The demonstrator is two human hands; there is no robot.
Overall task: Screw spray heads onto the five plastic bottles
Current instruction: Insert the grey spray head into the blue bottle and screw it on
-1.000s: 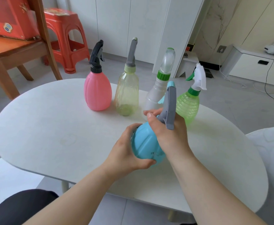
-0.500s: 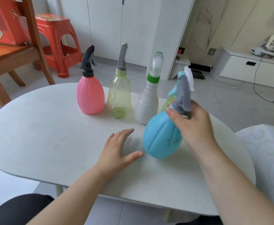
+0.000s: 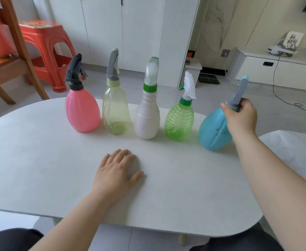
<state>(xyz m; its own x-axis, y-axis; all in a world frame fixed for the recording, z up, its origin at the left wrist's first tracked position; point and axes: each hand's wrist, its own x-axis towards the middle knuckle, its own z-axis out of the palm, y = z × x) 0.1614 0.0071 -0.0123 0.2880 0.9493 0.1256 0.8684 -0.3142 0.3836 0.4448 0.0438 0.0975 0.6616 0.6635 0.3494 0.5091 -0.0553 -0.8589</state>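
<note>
While the right hand (image 3: pixel 239 118), at the right of the frame, clamps round the neck of the blue bottle (image 3: pixel 213 133) under its grey spray head (image 3: pixel 240 91), the bottle runs down-left from that grip, its long axis tilted with the head toward the upper right. Its base is at the right end of the row, beside the green bottle (image 3: pixel 179 120). The left hand (image 3: pixel 116 171) lies flat and empty at lower centre, well apart, so standing the bottle upright likely falls to the right hand.
</note>
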